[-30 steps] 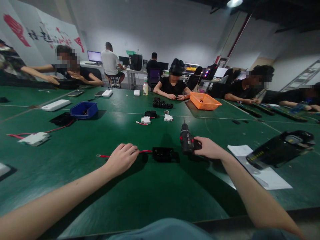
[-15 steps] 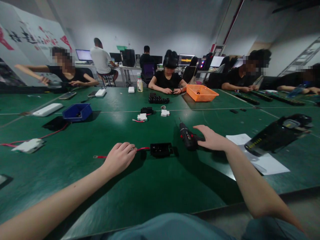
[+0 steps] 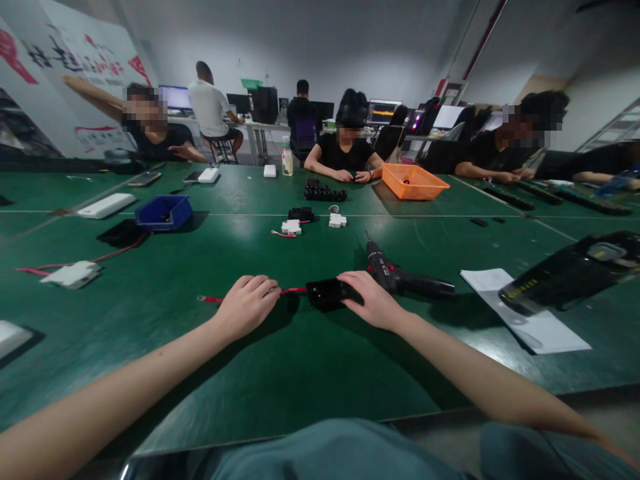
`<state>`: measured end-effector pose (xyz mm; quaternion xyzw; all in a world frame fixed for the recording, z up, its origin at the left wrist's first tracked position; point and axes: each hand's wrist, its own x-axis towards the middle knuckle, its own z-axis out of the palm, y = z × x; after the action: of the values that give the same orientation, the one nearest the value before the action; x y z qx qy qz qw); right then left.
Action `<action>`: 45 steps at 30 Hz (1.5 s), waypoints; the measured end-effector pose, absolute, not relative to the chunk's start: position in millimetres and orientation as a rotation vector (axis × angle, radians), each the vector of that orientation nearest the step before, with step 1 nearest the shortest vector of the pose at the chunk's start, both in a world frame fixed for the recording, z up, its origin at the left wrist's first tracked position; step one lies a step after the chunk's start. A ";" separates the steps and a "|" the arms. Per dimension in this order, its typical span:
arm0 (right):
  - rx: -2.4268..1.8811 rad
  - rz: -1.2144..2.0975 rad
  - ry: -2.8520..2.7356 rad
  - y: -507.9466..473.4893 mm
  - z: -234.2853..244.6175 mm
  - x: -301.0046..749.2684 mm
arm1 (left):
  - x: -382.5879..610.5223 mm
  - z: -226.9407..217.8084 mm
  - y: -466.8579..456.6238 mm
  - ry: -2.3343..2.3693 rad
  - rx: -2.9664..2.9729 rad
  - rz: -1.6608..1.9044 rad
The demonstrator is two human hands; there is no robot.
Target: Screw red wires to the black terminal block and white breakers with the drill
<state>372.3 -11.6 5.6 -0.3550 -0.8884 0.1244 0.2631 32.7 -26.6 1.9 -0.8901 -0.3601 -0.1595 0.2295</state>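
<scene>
The left hand (image 3: 249, 307) is closed over one red cable (image 3: 294, 291), which runs to one black box (image 3: 325, 294) just right of its fingers. The right hand (image 3: 374, 301) curves thumb and fingers around the box's far end, grip unclear; one drill (image 3: 384, 268) lies just beyond those fingers.

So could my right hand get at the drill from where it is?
Probably yes: the drill lies just beyond your right hand, and nothing seems to block the handle, though that hand is at the black box.
</scene>
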 end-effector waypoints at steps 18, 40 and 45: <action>-0.146 0.000 -2.570 -75.0 4.5 325.5 | 61.1 51.0 -44.6 -0.863 -2.553 -0.283; -0.370 0.470 -2.639 -68.0 5.5 305.3 | 93.9 24.5 -13.6 -0.960 -2.522 0.115; -0.394 0.509 -2.646 -66.7 4.7 306.1 | 93.7 22.6 -13.5 -0.981 -2.492 0.101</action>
<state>306.1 -66.7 4.7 -0.1417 -0.9504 0.1829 0.2078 93.7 -13.5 22.6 -0.9052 -0.3563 0.0368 0.2287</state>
